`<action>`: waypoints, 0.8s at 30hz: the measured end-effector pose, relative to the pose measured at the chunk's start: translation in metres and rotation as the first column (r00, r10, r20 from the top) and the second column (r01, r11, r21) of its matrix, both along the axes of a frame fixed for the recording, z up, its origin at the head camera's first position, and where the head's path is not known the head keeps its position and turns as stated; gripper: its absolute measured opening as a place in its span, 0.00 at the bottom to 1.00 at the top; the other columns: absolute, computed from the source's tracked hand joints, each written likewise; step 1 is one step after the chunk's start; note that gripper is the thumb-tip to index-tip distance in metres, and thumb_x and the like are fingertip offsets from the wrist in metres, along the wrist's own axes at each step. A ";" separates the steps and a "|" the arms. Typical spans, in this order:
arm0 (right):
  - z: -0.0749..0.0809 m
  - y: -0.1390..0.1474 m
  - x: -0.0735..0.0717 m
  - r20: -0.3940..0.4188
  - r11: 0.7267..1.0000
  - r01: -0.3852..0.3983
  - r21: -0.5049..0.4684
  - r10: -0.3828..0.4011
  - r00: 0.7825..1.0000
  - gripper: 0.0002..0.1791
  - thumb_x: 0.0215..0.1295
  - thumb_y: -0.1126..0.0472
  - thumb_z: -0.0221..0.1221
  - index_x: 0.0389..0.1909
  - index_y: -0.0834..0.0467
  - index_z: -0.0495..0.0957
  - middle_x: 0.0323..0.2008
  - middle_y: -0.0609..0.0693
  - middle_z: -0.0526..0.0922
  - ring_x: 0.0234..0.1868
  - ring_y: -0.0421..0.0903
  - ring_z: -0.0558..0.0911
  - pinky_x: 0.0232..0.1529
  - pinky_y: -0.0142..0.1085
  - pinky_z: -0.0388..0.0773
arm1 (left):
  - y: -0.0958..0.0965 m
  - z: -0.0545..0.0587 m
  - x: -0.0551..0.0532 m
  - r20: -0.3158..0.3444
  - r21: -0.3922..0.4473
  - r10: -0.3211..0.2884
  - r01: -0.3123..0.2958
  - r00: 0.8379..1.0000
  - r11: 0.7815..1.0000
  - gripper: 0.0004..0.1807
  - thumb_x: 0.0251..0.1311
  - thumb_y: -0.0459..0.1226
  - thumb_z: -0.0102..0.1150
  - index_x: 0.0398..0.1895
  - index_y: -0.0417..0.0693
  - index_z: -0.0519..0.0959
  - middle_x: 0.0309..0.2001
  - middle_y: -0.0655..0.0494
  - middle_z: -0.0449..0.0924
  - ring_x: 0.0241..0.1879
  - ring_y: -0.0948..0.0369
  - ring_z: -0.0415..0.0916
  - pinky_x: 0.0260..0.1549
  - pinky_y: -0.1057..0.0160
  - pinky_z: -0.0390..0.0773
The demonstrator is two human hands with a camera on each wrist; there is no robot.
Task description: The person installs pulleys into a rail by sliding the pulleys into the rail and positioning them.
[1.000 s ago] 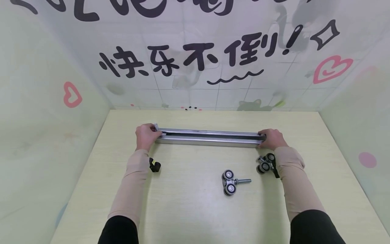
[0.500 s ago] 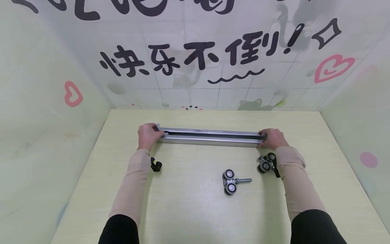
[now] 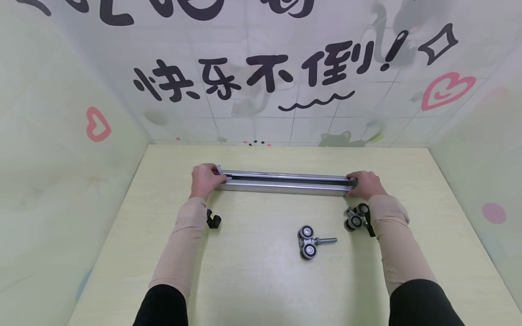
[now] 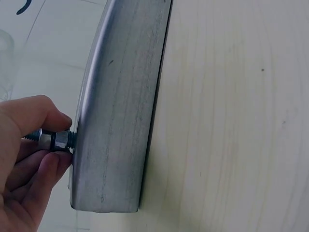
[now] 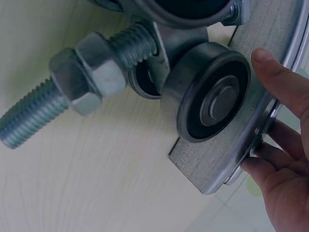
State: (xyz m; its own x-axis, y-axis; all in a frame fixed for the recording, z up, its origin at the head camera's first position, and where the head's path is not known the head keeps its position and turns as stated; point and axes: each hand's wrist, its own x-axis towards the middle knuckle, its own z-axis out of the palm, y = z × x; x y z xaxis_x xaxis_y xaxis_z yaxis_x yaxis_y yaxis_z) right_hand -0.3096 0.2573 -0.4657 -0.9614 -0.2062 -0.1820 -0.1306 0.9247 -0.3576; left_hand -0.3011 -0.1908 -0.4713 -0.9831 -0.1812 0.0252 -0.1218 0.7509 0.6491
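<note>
A long silvery metal rail (image 3: 281, 187) with a lengthwise slot lies across the back of the table. At its left end, my left hand (image 3: 204, 181) pinches a threaded bolt (image 4: 60, 140) with nuts between thumb and fingers. The bolt sticks out of the rail's slotted side; its inner end is hidden. My right hand (image 3: 365, 184) grips the rail's right end, thumb (image 5: 273, 75) on one face and fingers at the slotted side. Close below that hand sits a roller trolley (image 3: 355, 218) with black-and-metal wheels, large in the right wrist view.
Another roller trolley (image 3: 307, 243) lies right of the table's middle, its bolt pointing right. Pale walls with printed lettering and hearts surround the wooden table (image 3: 253, 280) at the back and sides. A black wrist device (image 3: 214, 220) shows beside the left sleeve.
My left hand has slid a little to the right along the rail, with the bolt in its fingers. The right hand and both loose trolleys stay where they were.
</note>
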 end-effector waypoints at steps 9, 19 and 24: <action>0.001 -0.001 0.001 0.000 1.000 -0.007 0.004 0.007 1.000 0.34 0.42 0.62 0.70 0.53 0.67 0.71 0.52 0.70 0.72 0.51 0.69 0.70 0.54 0.58 0.65 | 0.010 0.001 0.000 -0.001 -0.022 -0.045 0.045 0.999 0.999 0.09 0.43 0.34 0.64 0.26 0.37 0.81 0.25 0.46 0.81 0.24 0.56 0.74 0.26 0.63 0.77; 0.002 0.000 0.001 -0.010 1.000 -0.014 -0.005 0.013 1.000 0.34 0.41 0.61 0.70 0.52 0.67 0.72 0.51 0.70 0.73 0.49 0.69 0.71 0.52 0.58 0.66 | 0.019 0.001 -0.003 0.025 -0.005 -0.083 0.083 0.996 0.997 0.07 0.42 0.34 0.64 0.24 0.38 0.80 0.23 0.48 0.80 0.21 0.59 0.71 0.22 0.66 0.74; 0.001 0.000 0.001 -0.012 1.000 -0.012 -0.001 0.012 1.000 0.34 0.41 0.62 0.69 0.52 0.67 0.72 0.51 0.70 0.73 0.49 0.69 0.71 0.53 0.58 0.66 | 0.019 0.001 -0.002 0.029 -0.017 -0.094 0.095 0.995 0.995 0.05 0.42 0.33 0.63 0.22 0.38 0.79 0.22 0.48 0.79 0.20 0.59 0.70 0.21 0.67 0.73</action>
State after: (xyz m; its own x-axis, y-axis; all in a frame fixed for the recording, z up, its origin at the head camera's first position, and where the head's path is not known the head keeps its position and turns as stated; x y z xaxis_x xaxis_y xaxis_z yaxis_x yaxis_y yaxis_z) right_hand -0.3090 0.2573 -0.4651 -0.9611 -0.2178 -0.1701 -0.1460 0.9227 -0.3568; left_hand -0.3032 -0.1718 -0.4704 -0.9962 -0.0873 -0.0003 -0.0677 0.7715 0.6327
